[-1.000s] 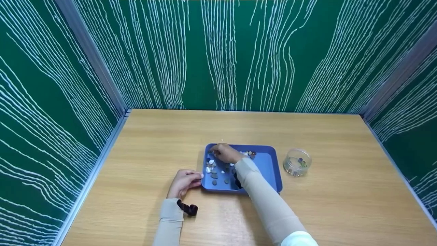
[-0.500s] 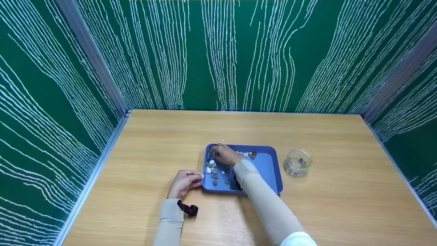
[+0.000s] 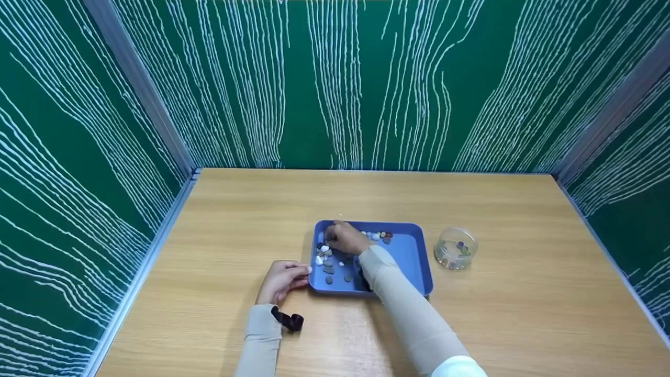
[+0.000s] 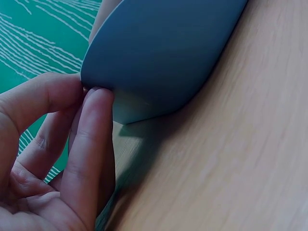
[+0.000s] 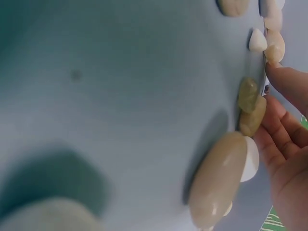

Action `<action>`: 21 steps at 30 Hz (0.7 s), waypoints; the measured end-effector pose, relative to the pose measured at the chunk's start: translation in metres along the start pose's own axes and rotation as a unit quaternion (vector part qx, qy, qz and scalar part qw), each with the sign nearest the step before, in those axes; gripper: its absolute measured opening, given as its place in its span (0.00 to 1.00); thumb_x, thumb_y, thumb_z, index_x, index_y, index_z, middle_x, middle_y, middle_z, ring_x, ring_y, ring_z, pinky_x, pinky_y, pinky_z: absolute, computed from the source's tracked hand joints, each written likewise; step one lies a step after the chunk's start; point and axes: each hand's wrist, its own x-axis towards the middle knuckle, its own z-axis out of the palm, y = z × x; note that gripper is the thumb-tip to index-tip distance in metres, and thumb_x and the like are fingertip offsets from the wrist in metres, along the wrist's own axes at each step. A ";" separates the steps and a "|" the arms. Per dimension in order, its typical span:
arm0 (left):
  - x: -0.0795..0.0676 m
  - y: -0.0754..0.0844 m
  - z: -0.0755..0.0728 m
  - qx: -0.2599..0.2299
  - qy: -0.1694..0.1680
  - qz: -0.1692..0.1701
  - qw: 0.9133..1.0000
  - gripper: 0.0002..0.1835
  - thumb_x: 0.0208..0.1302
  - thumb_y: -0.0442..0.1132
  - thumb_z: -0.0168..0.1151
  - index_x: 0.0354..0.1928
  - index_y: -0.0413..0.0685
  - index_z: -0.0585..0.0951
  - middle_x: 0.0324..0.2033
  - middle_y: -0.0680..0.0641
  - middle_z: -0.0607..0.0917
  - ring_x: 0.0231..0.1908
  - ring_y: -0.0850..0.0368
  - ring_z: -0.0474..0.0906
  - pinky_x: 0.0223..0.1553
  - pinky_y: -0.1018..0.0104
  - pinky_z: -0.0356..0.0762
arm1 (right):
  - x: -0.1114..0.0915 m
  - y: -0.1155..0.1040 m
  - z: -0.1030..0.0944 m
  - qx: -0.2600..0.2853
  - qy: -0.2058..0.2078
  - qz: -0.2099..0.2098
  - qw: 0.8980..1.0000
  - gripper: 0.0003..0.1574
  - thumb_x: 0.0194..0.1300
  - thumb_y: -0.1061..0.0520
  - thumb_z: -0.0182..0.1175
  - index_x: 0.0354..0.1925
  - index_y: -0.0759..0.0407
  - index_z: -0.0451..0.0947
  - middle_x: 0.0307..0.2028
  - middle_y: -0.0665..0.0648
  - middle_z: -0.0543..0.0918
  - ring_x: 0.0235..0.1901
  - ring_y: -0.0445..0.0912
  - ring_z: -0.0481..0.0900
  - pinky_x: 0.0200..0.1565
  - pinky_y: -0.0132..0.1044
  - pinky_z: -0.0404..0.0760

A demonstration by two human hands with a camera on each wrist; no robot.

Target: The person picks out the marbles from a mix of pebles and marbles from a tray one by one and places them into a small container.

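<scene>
A blue rectangular tray (image 3: pixel 411 256) with pebbles lies on the table. At its near left corner my left hand (image 3: pixel 282 280) pinches the rim between thumb and fingers (image 4: pixel 91 120). My right hand (image 3: pixel 346 238) reaches down into the tray's far left part, fingers curled downward. Pebbles crowd around it: a large beige pebble (image 5: pixel 219 178), a greenish pebble (image 5: pixel 248 94) and a small white pebble (image 5: pixel 258 41). The right thumb and fingers (image 5: pixel 276 122) show a gap, but pebbles hide their tips, and whether they hold something cannot be seen. Several white and grey pebbles (image 3: pixel 325 248) lie left of that hand.
Right of the tray stands a clear round container (image 3: pixel 456 248) with several small coloured pieces inside. A group of pebbles (image 3: pixel 386 235) lies by the tray's far wall. Green panels with white lines (image 3: pixel 335 84) enclose the wooden table (image 3: pixel 251 209).
The right hand has shifted slightly right within the tray's far left corner, with its fingers drawn in a little. The left hand has stayed at the tray's rim.
</scene>
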 end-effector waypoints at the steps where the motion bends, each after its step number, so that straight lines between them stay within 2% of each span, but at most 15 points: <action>1: 0.000 -0.001 0.000 0.000 0.001 0.000 1.000 0.11 0.55 0.26 0.64 0.39 0.23 0.80 0.25 0.48 0.85 0.27 0.59 0.83 0.33 0.69 0.87 | 0.000 0.000 0.000 0.000 0.000 0.001 1.000 0.04 0.59 0.67 0.64 0.35 0.68 0.83 0.33 0.62 0.83 0.34 0.49 0.75 0.35 0.39 0.81; 9: 0.002 -0.002 -0.001 0.005 0.003 -0.003 1.000 0.10 0.55 0.26 0.64 0.39 0.24 0.81 0.24 0.49 0.85 0.27 0.59 0.82 0.33 0.69 0.87 | -0.005 0.000 -0.006 0.023 -0.026 0.073 0.997 0.07 0.63 0.62 0.63 0.39 0.65 0.82 0.37 0.60 0.79 0.31 0.45 0.76 0.31 0.32 0.79; 14: 0.002 -0.002 -0.002 0.005 0.004 -0.004 1.000 0.11 0.55 0.26 0.65 0.39 0.23 0.80 0.24 0.49 0.85 0.26 0.59 0.82 0.33 0.69 0.87 | -0.010 -0.001 -0.012 0.031 -0.032 0.101 0.994 0.08 0.64 0.59 0.63 0.39 0.63 0.82 0.37 0.58 0.77 0.31 0.44 0.76 0.32 0.32 0.80; 21: 0.003 -0.002 -0.002 0.005 0.003 -0.010 1.000 0.13 0.56 0.25 0.63 0.42 0.20 0.79 0.26 0.47 0.85 0.27 0.59 0.82 0.33 0.70 0.87 | -0.017 0.001 -0.023 0.047 -0.046 0.152 0.986 0.10 0.65 0.58 0.61 0.43 0.60 0.83 0.39 0.55 0.77 0.35 0.43 0.75 0.37 0.33 0.82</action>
